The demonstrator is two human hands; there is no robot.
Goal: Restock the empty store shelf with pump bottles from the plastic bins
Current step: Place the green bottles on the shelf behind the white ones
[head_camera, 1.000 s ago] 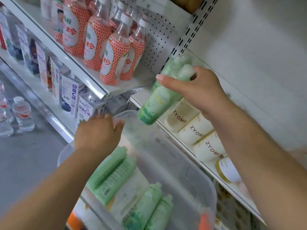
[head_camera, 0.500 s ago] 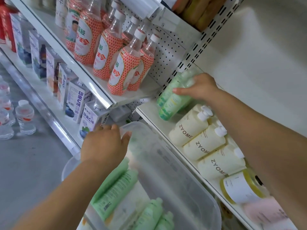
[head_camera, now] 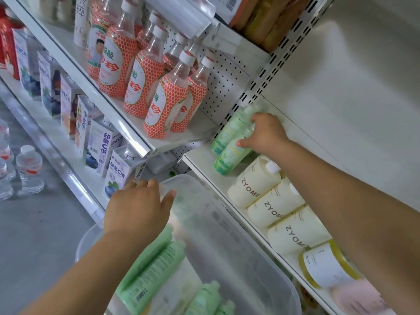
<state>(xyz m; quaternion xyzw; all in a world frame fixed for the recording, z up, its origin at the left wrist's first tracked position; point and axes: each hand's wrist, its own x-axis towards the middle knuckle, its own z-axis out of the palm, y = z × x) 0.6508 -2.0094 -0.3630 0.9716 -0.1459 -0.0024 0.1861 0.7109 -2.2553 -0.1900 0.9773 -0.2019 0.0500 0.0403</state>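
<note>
A green pump bottle point(head_camera: 227, 155) is standing on the white shelf point(head_camera: 200, 164), base down near the front edge. Its long axis is running upright, like the second green bottle point(head_camera: 227, 130) touching it behind. The right hand point(head_camera: 266, 135) is hiding its pump end, fingers curling around it. Cream bottles point(head_camera: 254, 185) are standing just beside. The left hand point(head_camera: 138, 208) is gripping the clear bin point(head_camera: 227, 223) by its rim; more green bottles point(head_camera: 154, 267) are lying inside. Grey floor point(head_camera: 34, 235) is showing below.
</note>
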